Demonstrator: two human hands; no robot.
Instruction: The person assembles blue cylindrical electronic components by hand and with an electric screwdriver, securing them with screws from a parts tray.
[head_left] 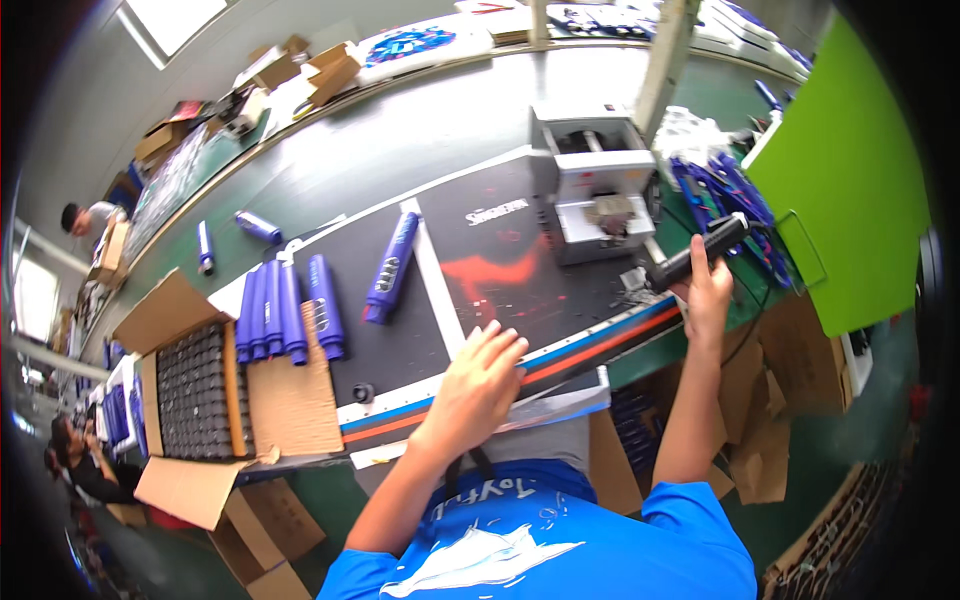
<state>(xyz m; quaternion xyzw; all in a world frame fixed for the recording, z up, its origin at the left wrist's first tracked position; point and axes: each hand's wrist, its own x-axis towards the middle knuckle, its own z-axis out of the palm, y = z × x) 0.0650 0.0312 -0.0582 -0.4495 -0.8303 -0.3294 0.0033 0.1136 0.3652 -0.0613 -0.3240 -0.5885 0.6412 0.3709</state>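
My right hand (708, 292) is wrapped round a black corded cylindrical power tool (690, 262), which looks like an electric screwdriver, tilted at the mat's right edge. My left hand (480, 378) lies with fingers stretched out over the front of the black mat (470, 240), near its blue and orange stripes, holding nothing. Beyond it to the left, a purple handle-like housing (392, 268) with oval cutouts lies alone on the mat. Farther left, several similar purple housings (272, 312) lie side by side. A small black ring-shaped part (363, 392) sits near the mat's front left.
An opened cardboard box (240, 390) of black parts stands at the left. A grey box-shaped machine (603, 200) is at the back right, beside piled purple parts (730, 200). A green panel (850, 180) rises at the right. Two people are in the left background.
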